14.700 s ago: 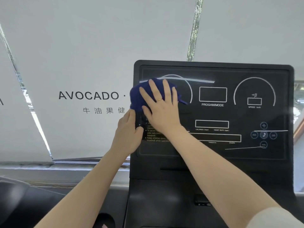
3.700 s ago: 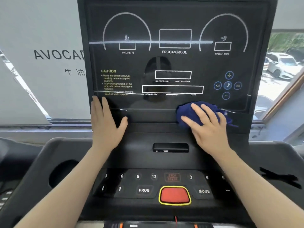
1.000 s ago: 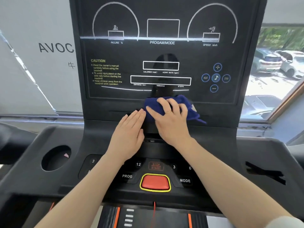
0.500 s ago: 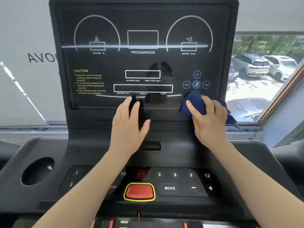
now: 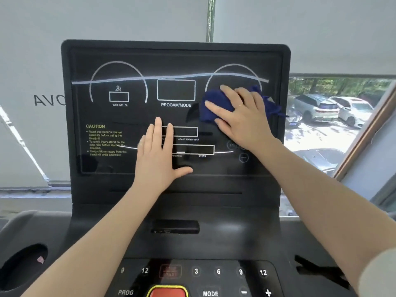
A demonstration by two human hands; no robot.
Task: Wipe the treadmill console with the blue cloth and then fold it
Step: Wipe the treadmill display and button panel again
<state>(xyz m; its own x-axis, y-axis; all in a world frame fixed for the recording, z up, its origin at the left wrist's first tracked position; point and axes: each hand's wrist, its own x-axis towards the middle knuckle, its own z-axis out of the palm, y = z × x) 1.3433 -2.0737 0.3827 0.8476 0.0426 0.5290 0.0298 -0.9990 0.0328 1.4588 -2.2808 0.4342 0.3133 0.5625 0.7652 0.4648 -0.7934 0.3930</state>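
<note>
Right hand (image 5: 240,116) presses the bunched blue cloth (image 5: 216,103) flat-fingered against the console (image 5: 132,61) panel's upper right, near its right edge; cloth tail appears to overhang that edge. Left hand (image 5: 157,155) lies flat, fingers straight, at panel centre. Panel's left half lies uncovered.

Parked cars (image 5: 317,108) show through the window (image 5: 342,133) beside white wall (image 5: 128,18).

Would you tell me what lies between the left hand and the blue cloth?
Head view: only bare console glass between left hand and blue cloth.
</note>
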